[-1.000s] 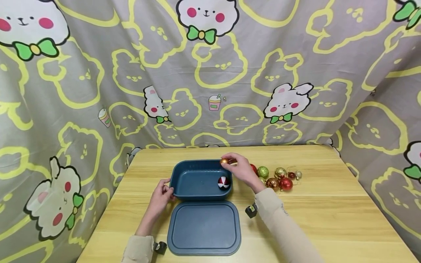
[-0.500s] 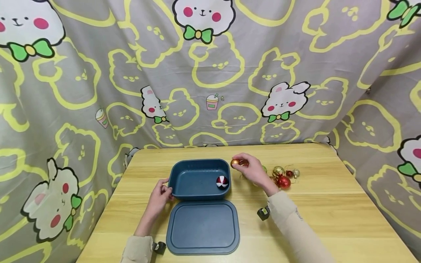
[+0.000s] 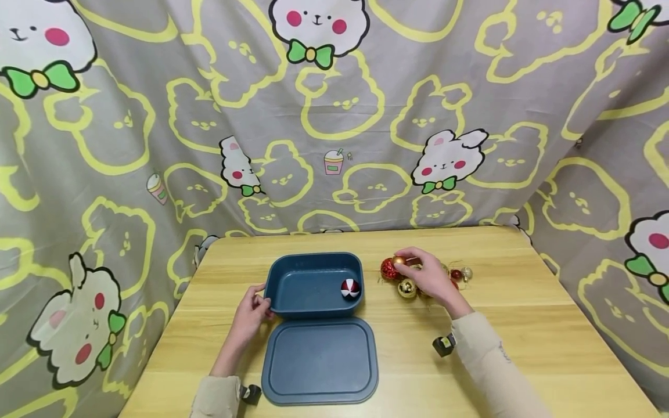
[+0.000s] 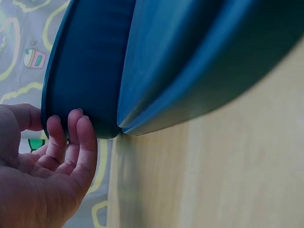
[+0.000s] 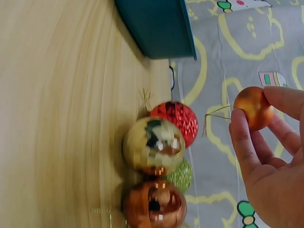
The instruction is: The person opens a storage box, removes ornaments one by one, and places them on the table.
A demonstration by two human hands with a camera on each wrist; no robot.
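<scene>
My right hand (image 3: 431,277) pinches a small matte orange-gold Christmas ball (image 5: 253,108) between thumb and fingertips, its thin gold loop sticking out. The hand is above a cluster of ornaments, partly covering them. Under it are a red glitter ball (image 3: 389,269), a shiny gold ball (image 5: 154,145), a copper ball (image 5: 156,204) and a green glitter ball (image 5: 180,175). At the left end of a dark blue container (image 3: 303,313), my left hand (image 3: 252,312) grips the corner, thumb and curled fingers at its rim and wall. A red-and-white ball (image 3: 350,288) lies inside, near the right end.
A blue-grey lid (image 3: 320,361) lies flat on the wooden table (image 3: 522,342), just in front of the container. To the right of the cluster are a small dark red ball (image 3: 456,275) and a small pale ball (image 3: 467,273). A patterned curtain (image 3: 334,191) hangs behind the table.
My right hand has moved right, from over the container's right end to above the ornament cluster, still pinching the orange-gold ball. My left hand stays at the container's corner.
</scene>
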